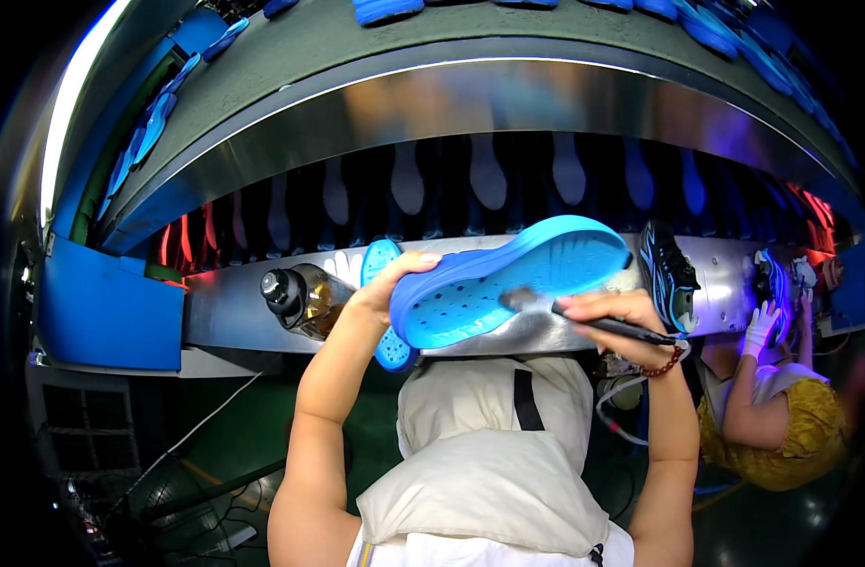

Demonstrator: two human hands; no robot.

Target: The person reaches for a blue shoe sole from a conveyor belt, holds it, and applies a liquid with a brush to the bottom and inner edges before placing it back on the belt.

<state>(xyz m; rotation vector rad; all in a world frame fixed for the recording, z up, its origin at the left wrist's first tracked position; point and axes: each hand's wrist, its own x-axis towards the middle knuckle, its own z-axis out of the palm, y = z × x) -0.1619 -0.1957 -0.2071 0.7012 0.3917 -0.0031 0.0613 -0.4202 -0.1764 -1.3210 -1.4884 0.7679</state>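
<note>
My left hand (393,285) grips one end of a blue shoe sole (555,260), fingers wrapped over its rim. The sole is tilted so its light-blue, hole-dotted inner side faces me. Between the fingers of my right hand (626,326) is a brush with a black handle (626,330). Its bristles (517,299) are blurred and lie at the middle of the sole's inner side. A thin pale tube (599,411) hangs near my right wrist. Behind my left hand, another blue sole (395,352) rests on the metal ledge, partly hidden.
A black-capped bottle of amber liquid (305,300) stands left on the metal ledge (224,307). Right of my sole is a black sneaker (668,269). Blue soles (387,11) line the green belt (357,45) above. A co-worker's gloved hand (761,327) holds a shoe at far right.
</note>
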